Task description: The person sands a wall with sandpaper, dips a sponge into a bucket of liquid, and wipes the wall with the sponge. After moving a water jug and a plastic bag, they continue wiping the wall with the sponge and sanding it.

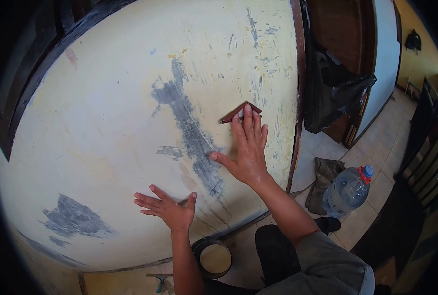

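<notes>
In the head view, a pale yellow wall (pixel 105 123) with grey bare patches fills the middle. My right hand (pixel 248 152) presses a folded piece of reddish-brown sandpaper (pixel 230 116) against it with the fingertips, to the right of a long grey patch (pixel 192 130). The thumb reaches to that patch's edge. My left hand (pixel 172 209) rests lower on the wall, fingers spread and nothing in it. It lies between the long patch and another grey patch (pixel 74 217) at the lower left.
A round dark container (pixel 216 259) with a pale inside stands on the floor by the wall. At the right are a large clear water bottle (pixel 347 191), a dark cloth (pixel 322 179) and a hanging black plastic bag (pixel 329 93). A small green-handled tool (pixel 161 283) lies below.
</notes>
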`<state>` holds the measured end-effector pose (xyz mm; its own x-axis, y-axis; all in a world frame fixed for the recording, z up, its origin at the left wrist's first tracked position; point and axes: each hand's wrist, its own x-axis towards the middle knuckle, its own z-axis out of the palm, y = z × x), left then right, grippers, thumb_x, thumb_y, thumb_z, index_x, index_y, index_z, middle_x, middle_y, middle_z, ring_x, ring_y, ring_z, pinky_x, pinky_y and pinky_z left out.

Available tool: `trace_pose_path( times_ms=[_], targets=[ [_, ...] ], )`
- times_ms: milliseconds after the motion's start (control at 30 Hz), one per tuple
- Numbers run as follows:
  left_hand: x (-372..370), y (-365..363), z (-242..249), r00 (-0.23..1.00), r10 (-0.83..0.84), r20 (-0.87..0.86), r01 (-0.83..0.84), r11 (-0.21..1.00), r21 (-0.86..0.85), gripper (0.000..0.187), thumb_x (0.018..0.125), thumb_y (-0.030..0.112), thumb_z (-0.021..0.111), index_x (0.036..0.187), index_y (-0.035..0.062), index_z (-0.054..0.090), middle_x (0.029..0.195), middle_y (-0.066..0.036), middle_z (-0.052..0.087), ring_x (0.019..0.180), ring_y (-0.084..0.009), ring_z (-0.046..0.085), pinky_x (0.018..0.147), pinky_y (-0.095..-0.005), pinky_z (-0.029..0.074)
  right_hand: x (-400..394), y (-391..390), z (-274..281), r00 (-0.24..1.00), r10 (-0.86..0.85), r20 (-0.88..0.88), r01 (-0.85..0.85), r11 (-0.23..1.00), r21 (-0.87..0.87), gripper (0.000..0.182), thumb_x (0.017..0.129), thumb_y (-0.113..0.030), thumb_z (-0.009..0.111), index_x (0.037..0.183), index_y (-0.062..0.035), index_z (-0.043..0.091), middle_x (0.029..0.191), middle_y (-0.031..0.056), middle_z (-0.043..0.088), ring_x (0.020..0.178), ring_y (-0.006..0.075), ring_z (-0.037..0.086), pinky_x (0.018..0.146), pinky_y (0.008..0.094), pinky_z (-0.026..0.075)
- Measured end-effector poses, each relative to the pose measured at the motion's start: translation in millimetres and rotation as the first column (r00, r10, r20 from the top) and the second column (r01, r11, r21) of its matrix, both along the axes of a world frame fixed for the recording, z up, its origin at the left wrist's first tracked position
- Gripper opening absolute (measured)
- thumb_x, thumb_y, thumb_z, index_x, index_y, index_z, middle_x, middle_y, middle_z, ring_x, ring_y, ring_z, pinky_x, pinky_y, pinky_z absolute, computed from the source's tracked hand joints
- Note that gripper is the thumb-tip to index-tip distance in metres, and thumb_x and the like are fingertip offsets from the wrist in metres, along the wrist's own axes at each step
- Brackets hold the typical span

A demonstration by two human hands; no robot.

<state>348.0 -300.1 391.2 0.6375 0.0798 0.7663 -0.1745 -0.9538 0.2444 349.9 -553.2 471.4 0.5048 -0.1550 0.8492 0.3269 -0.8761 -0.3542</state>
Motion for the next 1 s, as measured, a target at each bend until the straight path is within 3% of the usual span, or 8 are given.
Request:
trace_pose_path(
  times_ms=[100,233,333,500,767,867,900,1000],
  targets=[
    [-0.7,2.9,-0.4,1.000,0.003,0.004,-0.003,1.000,0.011,0.134,0.070,0.081,0.066,0.159,0.0164,-0.011,0.155,-0.034,-0.027,0.141,-0.0570,-0.027,0.104,-0.0779,-0.008,-4.5,7.7,-55.1,0.996,-0.009,-0.092,0.011,1.000,0.027,0.111,0.079,-0.068,0.068,0.154,0.0005,0.025,0.164,0.0271,0.006,0.148,0.0515,0.007,0.108,0.0744,0.009],
    [0.6,1.9,-0.7,1.000,-0.002,0.000,0.002,1.000,0.016,0.134,0.071,0.080,0.066,0.159,0.0165,-0.011,0.155,-0.034,-0.028,0.141,-0.0575,-0.028,0.104,-0.0779,-0.008,-4.1,7.0,10.5,0.999,0.012,-0.053,-0.010,0.999,0.035,0.112,0.077,-0.063,0.074,0.153,0.0023,0.023,0.162,0.0317,0.002,0.148,0.0534,0.003,0.110,0.0721,0.008],
    [0.1,1.8,-0.3,1.000,-0.006,-0.006,0.006,1.000,0.016,0.133,0.071,0.079,0.066,0.159,0.0164,-0.012,0.155,-0.035,-0.028,0.140,-0.0578,-0.028,0.104,-0.0780,-0.009,4.6,4.5,23.3,0.995,0.034,0.089,-0.039,0.998,0.052,0.107,0.079,-0.069,0.067,0.151,0.0021,0.032,0.163,0.0282,0.008,0.147,0.0526,0.012,0.108,0.0749,0.010],
    [0.1,3.2,0.2,1.000,-0.003,-0.011,0.003,1.000,0.028,0.133,0.071,0.079,0.067,0.159,0.0163,-0.012,0.154,-0.035,-0.028,0.140,-0.0580,-0.028,0.104,-0.0783,-0.008,-10.6,0.4,-58.3,0.981,0.015,-0.195,-0.018,1.000,-0.015,0.112,0.076,-0.064,0.074,0.152,0.0027,0.027,0.162,0.0319,0.004,0.148,0.0532,0.003,0.110,0.0727,0.005],
    [-1.1,0.9,2.0,1.000,0.005,-0.006,-0.005,1.000,0.031,0.134,0.071,0.079,0.067,0.159,0.0158,-0.012,0.155,-0.035,-0.028,0.140,-0.0580,-0.028,0.105,-0.0780,-0.007,9.8,-8.6,44.2,0.994,0.006,0.111,0.001,0.998,-0.066,0.102,0.079,-0.066,0.068,0.151,-0.0026,0.034,0.164,0.0230,0.010,0.147,0.0493,0.014,0.107,0.0750,0.012],
    [-1.4,-1.4,0.9,1.000,0.009,-0.008,-0.009,1.000,0.022,0.135,0.070,0.079,0.067,0.159,0.0152,-0.012,0.155,-0.035,-0.027,0.141,-0.0580,-0.027,0.105,-0.0778,-0.007,4.4,-17.8,18.6,0.999,0.010,0.033,-0.007,0.998,-0.069,0.102,0.079,-0.064,0.070,0.152,-0.0024,0.033,0.164,0.0231,0.011,0.147,0.0491,0.015,0.108,0.0745,0.012],
    [-1.6,-0.6,0.7,1.000,0.013,-0.010,-0.012,1.000,0.026,0.135,0.070,0.078,0.068,0.159,0.0151,-0.012,0.155,-0.035,-0.027,0.141,-0.0581,-0.027,0.105,-0.0778,-0.007,1.5,-16.3,-5.0,0.999,0.024,-0.048,-0.026,0.999,-0.036,0.109,0.077,-0.063,0.074,0.154,-0.0014,0.027,0.164,0.0254,0.005,0.149,0.0514,0.004,0.111,0.0709,0.005],
    [-2.4,1.6,-0.3,0.999,0.040,-0.022,-0.039,0.998,0.052,0.137,0.069,0.078,0.069,0.158,0.0123,-0.012,0.155,-0.035,-0.027,0.142,-0.0567,-0.026,0.106,-0.0765,-0.006,-7.5,-9.7,-72.7,0.993,0.025,-0.117,-0.023,1.000,0.016,0.110,0.077,-0.062,0.075,0.154,-0.0013,0.026,0.164,0.0281,0.003,0.149,0.0512,0.003,0.112,0.0702,0.004]
  ],
)
